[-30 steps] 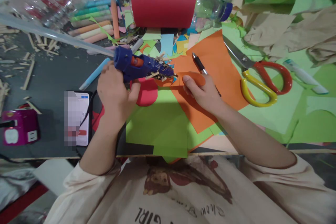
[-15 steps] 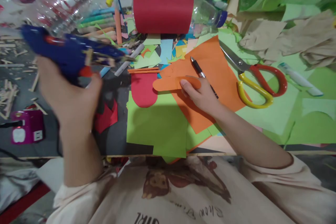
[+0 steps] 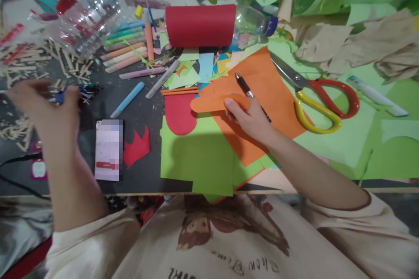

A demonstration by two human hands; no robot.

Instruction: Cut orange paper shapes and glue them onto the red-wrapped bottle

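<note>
My left hand [image 3: 49, 104], smeared by motion, is low over the table's left side, its fingers around a blue glue gun [image 3: 59, 97]. Most of the gun is hidden behind the hand; its nozzle end shows past my thumb. My right hand [image 3: 245, 115] pinches a round-ended orange paper strip [image 3: 209, 103] between thumb and fingers. The strip's left tip overlaps a red rounded paper piece [image 3: 180, 115]. Thin orange paper strips [image 3: 180, 92] lie along that piece's top edge. Beneath my right hand is a large orange sheet [image 3: 258, 65] with a black pen [image 3: 245, 83] on it.
Scissors [image 3: 297, 79] with red and yellow handles lie at right. A red-wrapped bottle [image 3: 201, 26] lies behind. A phone [image 3: 106, 150], a red paper crown [image 3: 137, 147], wooden sticks [image 3: 70, 61], green sheets [image 3: 196, 157] and a cabled purple box [image 3: 37, 168] also occupy the table.
My left hand has moved left and down with the glue gun, uncovering the phone and the coloured sticks. My right hand keeps the orange strip in nearly the same place.
</note>
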